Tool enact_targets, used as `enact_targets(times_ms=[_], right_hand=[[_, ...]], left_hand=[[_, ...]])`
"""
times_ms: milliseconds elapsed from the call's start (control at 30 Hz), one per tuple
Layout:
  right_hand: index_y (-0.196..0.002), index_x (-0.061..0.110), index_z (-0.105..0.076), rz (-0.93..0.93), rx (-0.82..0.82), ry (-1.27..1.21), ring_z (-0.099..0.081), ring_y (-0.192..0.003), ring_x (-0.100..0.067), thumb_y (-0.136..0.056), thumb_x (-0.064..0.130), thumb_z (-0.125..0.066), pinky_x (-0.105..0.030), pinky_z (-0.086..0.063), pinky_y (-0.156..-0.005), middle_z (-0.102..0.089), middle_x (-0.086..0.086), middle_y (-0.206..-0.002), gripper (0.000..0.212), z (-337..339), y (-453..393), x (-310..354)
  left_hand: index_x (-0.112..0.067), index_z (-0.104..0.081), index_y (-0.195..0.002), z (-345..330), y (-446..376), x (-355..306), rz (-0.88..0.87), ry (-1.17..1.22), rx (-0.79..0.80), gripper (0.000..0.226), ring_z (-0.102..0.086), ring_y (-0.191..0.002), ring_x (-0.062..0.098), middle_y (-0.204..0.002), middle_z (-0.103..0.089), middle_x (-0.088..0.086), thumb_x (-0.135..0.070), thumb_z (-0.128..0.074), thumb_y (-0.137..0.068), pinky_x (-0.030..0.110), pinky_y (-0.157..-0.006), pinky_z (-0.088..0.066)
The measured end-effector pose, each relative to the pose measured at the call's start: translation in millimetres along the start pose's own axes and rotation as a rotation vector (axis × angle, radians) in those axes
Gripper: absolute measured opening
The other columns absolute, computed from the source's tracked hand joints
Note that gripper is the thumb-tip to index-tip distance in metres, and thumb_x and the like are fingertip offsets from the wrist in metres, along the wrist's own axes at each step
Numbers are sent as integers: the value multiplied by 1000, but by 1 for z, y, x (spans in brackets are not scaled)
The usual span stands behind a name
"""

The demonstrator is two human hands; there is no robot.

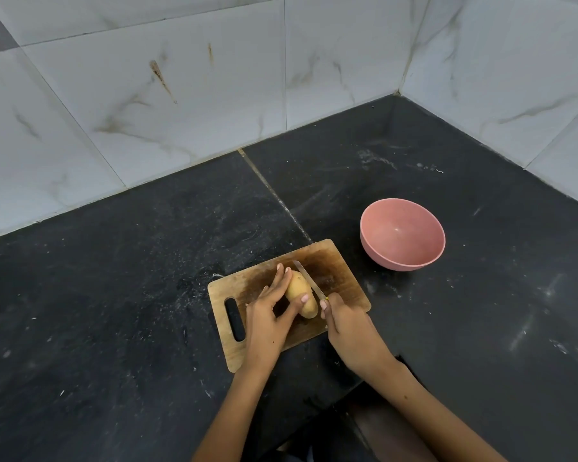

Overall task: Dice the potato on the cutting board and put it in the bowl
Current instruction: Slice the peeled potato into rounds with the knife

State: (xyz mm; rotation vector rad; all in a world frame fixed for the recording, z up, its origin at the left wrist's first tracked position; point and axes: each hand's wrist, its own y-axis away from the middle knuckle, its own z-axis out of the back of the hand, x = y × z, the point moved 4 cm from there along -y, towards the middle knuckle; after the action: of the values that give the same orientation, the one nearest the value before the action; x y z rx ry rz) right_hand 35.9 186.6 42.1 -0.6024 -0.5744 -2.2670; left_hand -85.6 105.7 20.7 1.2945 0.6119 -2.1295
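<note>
The first cut is about to be made. The left hand (270,315) holds the potato (300,291) steady on the wooden cutting board (334,268), its grip curled round it. The right hand (346,323) grips the knife (309,280), with the blade along the potato's right side. Next, I think, a lengthwise cut is needed. The potato looks whole, yellowish and smooth. The pink bowl (374,241) stands empty on the worktop (114,295) nearby.

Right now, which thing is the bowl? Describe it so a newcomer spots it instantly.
Start at the dark stone counter that runs into the tiled corner, then find the wooden cutting board near its middle. The bowl stands on the counter just past the board's far right corner, apart from it. It is the only round, pink thing in sight, and it holds nothing.
</note>
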Motion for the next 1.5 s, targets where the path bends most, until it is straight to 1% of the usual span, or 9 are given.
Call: enact_targets(times_ms=[133,433,533,667,867,1000,1133,1267,1500], right_hand=[[-101,17,-48,-5,-4,20,-53,-59,-7,-103,35,-30,-23,-43,-55,-53,8,-73,26,-2,-1,2],[-99,20,-45,-42,25,22,-52,-58,-6,-103,34,-31,-18,-36,-49,-50,11,-72,20,-1,0,3],[-100,18,-48,-36,23,3,-53,-60,-6,-104,33,-31,-17,-37,-51,-52,9,-74,23,2,-7,5],[-103,16,-50,-22,49,26,-55,-63,-8,-104,31,-31,-19,-43,-55,-56,6,-78,25,6,-11,5],[-91,21,-46,-49,116,-87,-52,-60,-9,-104,31,-31,-30,-48,-60,-54,4,-73,22,6,-2,-1],[-83,29,-43,-47,185,-76,-54,-67,-7,-104,33,-30,-23,-46,-62,-54,7,-77,25,6,-24,6],[-84,26,-45,-43,194,-104,-52,-64,-8,-104,31,-32,-26,-44,-61,-54,5,-75,25,5,-16,1],[-79,28,-42,-40,210,-109,-50,-63,-7,-104,29,-33,-20,-40,-59,-52,6,-74,27,6,-16,3],[-90,20,-47,-2,258,-28,-59,-68,-14,-103,28,-34,-36,-50,-67,-60,-1,-78,20,5,-14,1]], left_hand=[[-26,-56,-126,0,1,-1,66,79,-99,47,-44,-126,-3,-137,-51,-6,-26,-71,-82,26,-108,-38],[-20,-63,-119,-5,-2,-2,209,311,-143,43,-51,-116,-7,-131,-58,-2,-17,-75,-77,16,-100,-42],[-19,-64,-118,-7,-3,-4,217,312,-139,43,-50,-115,-10,-131,-58,-1,-16,-75,-77,16,-101,-41],[-18,-65,-116,-9,-5,-8,207,305,-155,40,-51,-117,-7,-127,-60,-2,-15,-75,-77,24,-103,-43],[-16,-67,-113,-12,-9,-9,228,343,-153,38,-54,-116,-4,-123,-63,-1,-13,-76,-76,24,-102,-44],[-12,-66,-113,-9,-7,-7,263,439,-148,38,-54,-116,-3,-123,-63,0,-7,-75,-77,19,-100,-44],[-11,-66,-113,-10,-5,-9,279,476,-140,38,-54,-116,-4,-122,-63,-2,-4,-74,-77,16,-98,-43],[-11,-67,-114,-9,-9,-8,278,470,-128,38,-54,-116,-4,-123,-63,-1,-5,-74,-77,17,-99,-43],[-12,-67,-111,-8,-7,-9,288,477,-126,37,-55,-116,-2,-120,-64,-3,-4,-75,-76,22,-100,-44]])
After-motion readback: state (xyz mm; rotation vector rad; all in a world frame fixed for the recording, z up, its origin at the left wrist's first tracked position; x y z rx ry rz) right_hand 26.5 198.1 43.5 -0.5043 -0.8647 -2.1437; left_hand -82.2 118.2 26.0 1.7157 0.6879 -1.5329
